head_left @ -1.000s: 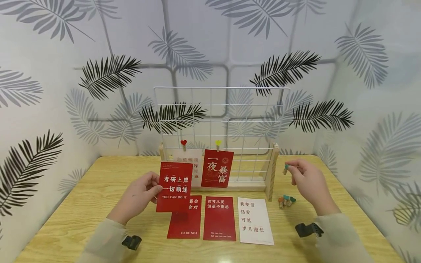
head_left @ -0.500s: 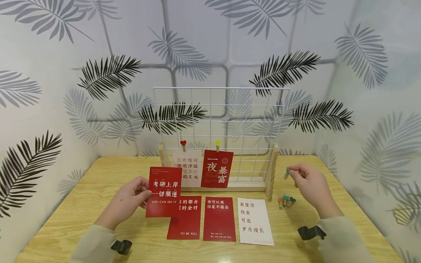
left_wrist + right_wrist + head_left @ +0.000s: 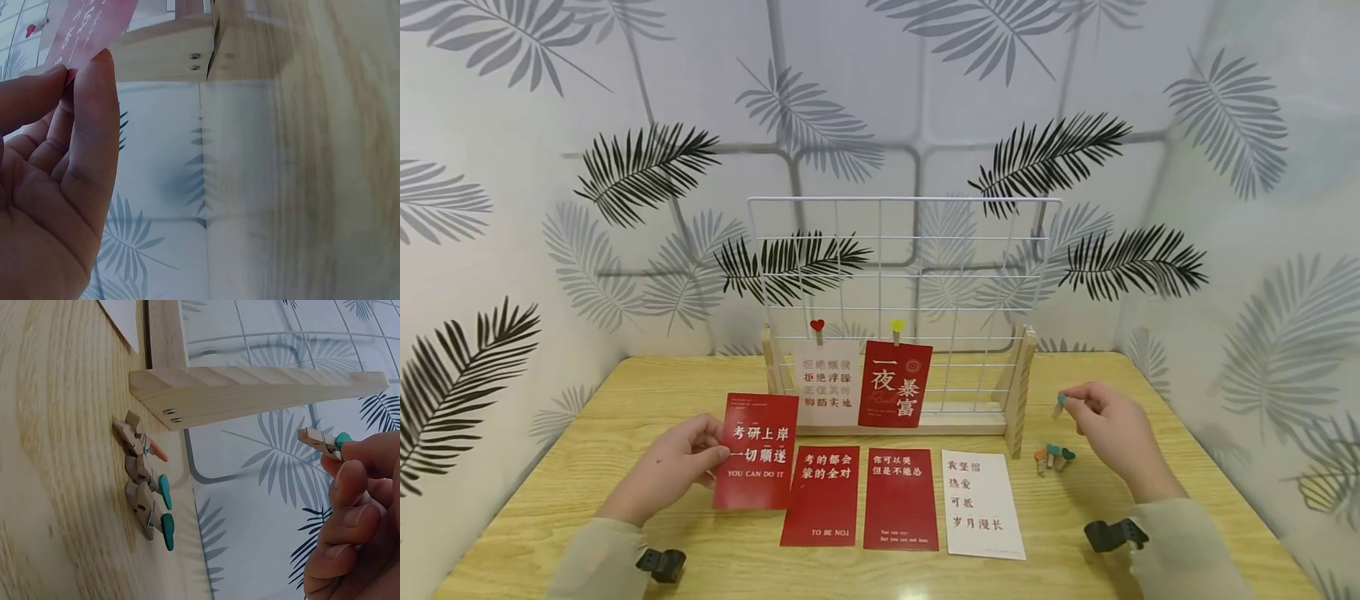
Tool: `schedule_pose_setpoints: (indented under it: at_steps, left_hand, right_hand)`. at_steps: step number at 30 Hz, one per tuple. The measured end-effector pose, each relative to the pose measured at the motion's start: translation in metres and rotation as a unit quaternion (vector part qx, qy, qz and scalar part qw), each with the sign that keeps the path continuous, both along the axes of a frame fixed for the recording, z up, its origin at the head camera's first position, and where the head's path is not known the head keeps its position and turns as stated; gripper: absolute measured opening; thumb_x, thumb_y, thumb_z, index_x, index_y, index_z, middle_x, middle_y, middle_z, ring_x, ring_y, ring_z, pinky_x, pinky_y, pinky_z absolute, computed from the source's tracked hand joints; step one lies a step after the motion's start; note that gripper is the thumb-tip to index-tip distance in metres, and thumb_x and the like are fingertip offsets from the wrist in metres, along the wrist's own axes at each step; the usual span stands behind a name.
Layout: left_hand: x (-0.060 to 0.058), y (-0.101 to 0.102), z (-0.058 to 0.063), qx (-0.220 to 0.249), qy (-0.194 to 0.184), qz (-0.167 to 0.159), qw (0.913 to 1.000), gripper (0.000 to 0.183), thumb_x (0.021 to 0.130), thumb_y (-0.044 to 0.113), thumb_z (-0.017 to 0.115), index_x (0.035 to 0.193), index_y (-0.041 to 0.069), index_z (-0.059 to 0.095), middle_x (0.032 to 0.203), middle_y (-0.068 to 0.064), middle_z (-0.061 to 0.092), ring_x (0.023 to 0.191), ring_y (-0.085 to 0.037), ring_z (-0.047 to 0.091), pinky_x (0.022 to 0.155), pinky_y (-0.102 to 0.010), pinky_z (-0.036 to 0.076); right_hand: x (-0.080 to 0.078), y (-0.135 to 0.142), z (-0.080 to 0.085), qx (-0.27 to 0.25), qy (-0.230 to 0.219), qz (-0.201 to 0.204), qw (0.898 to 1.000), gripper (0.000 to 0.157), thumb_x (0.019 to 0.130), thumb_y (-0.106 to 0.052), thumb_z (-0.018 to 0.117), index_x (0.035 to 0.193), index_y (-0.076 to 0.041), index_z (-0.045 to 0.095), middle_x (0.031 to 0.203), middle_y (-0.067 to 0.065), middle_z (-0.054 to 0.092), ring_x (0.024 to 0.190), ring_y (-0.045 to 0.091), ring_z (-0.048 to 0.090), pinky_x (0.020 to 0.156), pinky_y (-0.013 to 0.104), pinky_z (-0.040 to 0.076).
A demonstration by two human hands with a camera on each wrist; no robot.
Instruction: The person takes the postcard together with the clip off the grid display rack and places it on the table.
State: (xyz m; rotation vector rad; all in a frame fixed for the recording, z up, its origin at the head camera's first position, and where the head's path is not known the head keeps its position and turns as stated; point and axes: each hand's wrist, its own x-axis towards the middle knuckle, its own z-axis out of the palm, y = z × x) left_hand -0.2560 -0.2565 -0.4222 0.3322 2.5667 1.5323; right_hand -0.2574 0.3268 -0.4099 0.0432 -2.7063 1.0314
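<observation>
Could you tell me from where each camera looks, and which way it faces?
Head: worn on the head, facing forward and down at the rack; left hand, right hand and sleeves show.
Left wrist: worn there, facing the held card and rack; the left hand shows.
Right wrist: worn there, facing the held clip and loose clips; the right hand shows.
Shared: head and right wrist both show the held clip.

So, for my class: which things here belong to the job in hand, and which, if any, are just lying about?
Likely for the job:
red card in the left hand
teal clip in the right hand
wire rack
two hanging cards and their clips
three cards lying flat
three loose clips

Probably just background:
table
leaf-patterned wall
black wristbands
</observation>
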Motion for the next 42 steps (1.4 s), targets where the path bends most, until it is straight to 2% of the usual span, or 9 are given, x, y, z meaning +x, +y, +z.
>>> schedule_pose_setpoints:
  at_steps: [7, 16, 23, 29, 33, 36, 42]
  left_hand:
    - [-0.002, -0.017, -0.003, -0.003, -0.011, 0.002, 0.9999, 0.019, 0.100, 0.012, 0.063, 0.113, 0.000, 0.055, 0.099, -0.014, 0.063, 0.090, -0.028, 0.066, 0.071, -0.037, 0.060]
    - [-0.002, -0.036, -0.008, 0.001, -0.034, 0.002, 0.9994, 0.020, 0.100, 0.011, 0.063, 0.112, -0.002, 0.053, 0.099, -0.016, 0.061, 0.091, -0.029, 0.064, 0.072, -0.040, 0.060]
    - [-0.003, -0.036, -0.018, -0.001, -0.074, 0.007, 0.9973, 0.019, 0.099, 0.008, 0.063, 0.111, -0.001, 0.053, 0.094, -0.014, 0.059, 0.090, -0.027, 0.063, 0.072, -0.040, 0.060]
    - [-0.006, -0.037, -0.020, 0.009, -0.091, -0.003, 0.9958, 0.016, 0.100, 0.007, 0.061, 0.109, -0.002, 0.052, 0.092, -0.015, 0.059, 0.086, -0.028, 0.065, 0.070, -0.040, 0.060]
    - [-0.005, -0.045, -0.023, 0.009, -0.101, -0.014, 0.9948, 0.017, 0.100, 0.008, 0.061, 0.110, -0.003, 0.052, 0.091, -0.015, 0.059, 0.085, -0.028, 0.064, 0.071, -0.041, 0.059]
    - [-0.004, -0.048, -0.025, 0.011, -0.111, -0.012, 0.9937, 0.017, 0.099, 0.007, 0.061, 0.109, -0.003, 0.052, 0.090, -0.015, 0.060, 0.084, -0.028, 0.064, 0.071, -0.041, 0.059]
    - [-0.004, -0.048, -0.028, 0.018, -0.138, -0.005, 0.9903, 0.015, 0.100, 0.007, 0.059, 0.109, -0.003, 0.052, 0.092, -0.014, 0.060, 0.081, -0.026, 0.065, 0.068, -0.039, 0.060]
  right_hand:
    - [-0.002, 0.005, -0.006, 0.010, -0.029, 0.003, 1.000, 0.040, 0.106, -0.042, 0.051, 0.121, -0.008, 0.066, 0.087, 0.011, 0.064, 0.074, 0.024, 0.055, 0.056, 0.036, 0.043]
    - [-0.004, 0.013, -0.016, 0.014, -0.063, 0.023, 0.998, 0.032, 0.105, -0.035, 0.055, 0.114, -0.006, 0.067, 0.079, 0.005, 0.061, 0.064, 0.022, 0.048, 0.054, 0.034, 0.039]
    - [-0.007, 0.024, -0.031, 0.010, -0.096, 0.044, 0.994, 0.027, 0.104, -0.027, 0.055, 0.111, -0.003, 0.066, 0.078, 0.005, 0.060, 0.066, 0.021, 0.050, 0.059, 0.034, 0.042]
    - [-0.009, 0.036, -0.037, 0.007, -0.110, 0.049, 0.993, 0.031, 0.105, -0.030, 0.053, 0.109, -0.002, 0.067, 0.079, 0.004, 0.061, 0.073, 0.021, 0.054, 0.068, 0.037, 0.042]
    - [-0.009, 0.042, -0.039, 0.007, -0.116, 0.046, 0.992, 0.029, 0.105, -0.030, 0.054, 0.097, -0.005, 0.066, 0.075, 0.003, 0.059, 0.069, 0.020, 0.052, 0.067, 0.035, 0.040]
    - [-0.009, 0.046, -0.042, -0.005, -0.131, 0.041, 0.991, 0.027, 0.105, -0.028, 0.055, 0.091, -0.006, 0.064, 0.072, 0.004, 0.058, 0.063, 0.019, 0.050, 0.061, 0.033, 0.041]
    - [-0.008, 0.051, -0.047, -0.022, -0.148, 0.041, 0.988, 0.028, 0.105, -0.030, 0.054, 0.093, -0.006, 0.064, 0.073, 0.004, 0.056, 0.057, 0.018, 0.048, 0.053, 0.032, 0.043]
